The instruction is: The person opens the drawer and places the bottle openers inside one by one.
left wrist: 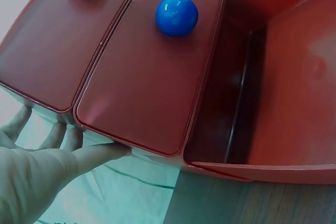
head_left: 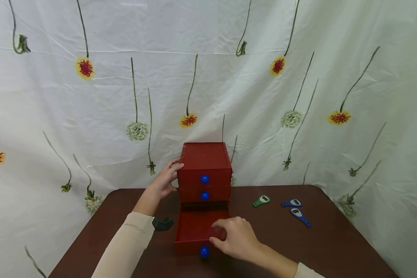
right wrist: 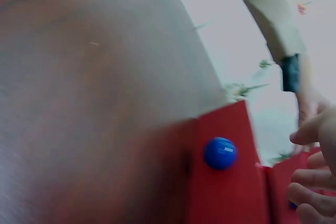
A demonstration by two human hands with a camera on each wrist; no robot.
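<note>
A small red drawer cabinet (head_left: 205, 155) stands on the table, with blue round knobs on its fronts. Its bottom drawer (head_left: 198, 226) is pulled out, and its floor looks bare where it shows. My left hand (head_left: 164, 180) rests on the cabinet's left side, its fingers spread along the edge in the left wrist view. Over the right front of the pulled-out drawer is my right hand (head_left: 238, 238), fingers loosely bent and holding nothing. The bottom drawer's blue knob (head_left: 204, 251) lies just left of that hand.
On the table's right side lie a green bottle opener (head_left: 262, 200) and two blue ones, an upper opener (head_left: 291, 202) and a lower opener (head_left: 300, 217). A dark strap (head_left: 162, 224) shows at the left wrist. Behind the table (head_left: 281, 247) hangs a white flower-printed cloth (head_left: 208, 85).
</note>
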